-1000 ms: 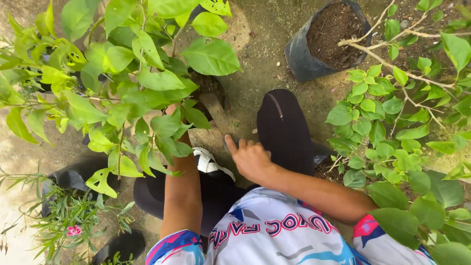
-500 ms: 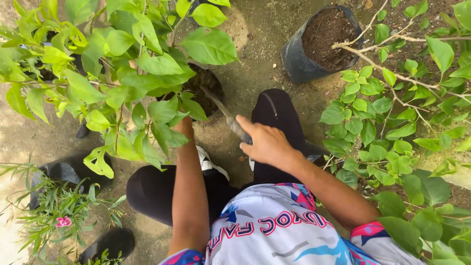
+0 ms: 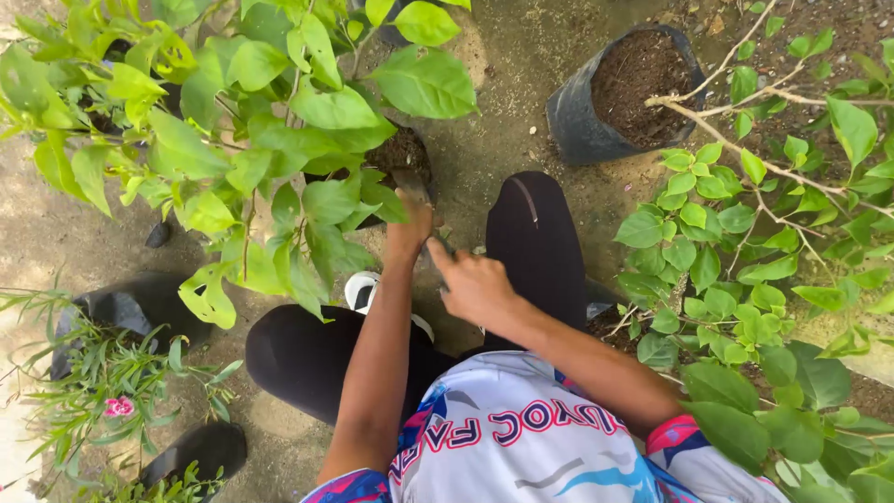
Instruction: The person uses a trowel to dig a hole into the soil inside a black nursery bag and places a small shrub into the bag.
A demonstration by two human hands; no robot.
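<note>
I squat in black trousers over a black grow bag of soil (image 3: 410, 154) that holds a large-leaved green plant (image 3: 279, 140). My left hand (image 3: 410, 228) reaches to the bag's near edge, closed around a flat greyish tool (image 3: 411, 183) that points into the soil. My right hand (image 3: 475, 284) is just below and right of the left wrist, over my right knee (image 3: 531, 224), one finger stretched toward the left hand. Its other fingers curl out of sight. Leaves hide much of the bag.
Another black bag filled with soil (image 3: 577, 130) stands at the upper right. A leafy bush with bare twigs (image 3: 745, 279) crowds the right side. At lower left, black bags (image 3: 140, 303) hold a thin-leaved plant with a pink flower (image 3: 116, 405). My white shoe (image 3: 358, 289) shows between my legs.
Both hands have moved up toward the leafy plant's bag. The greyish tool, earlier by my right hand, now sits in my left hand at the soil. The view shifted slightly.
</note>
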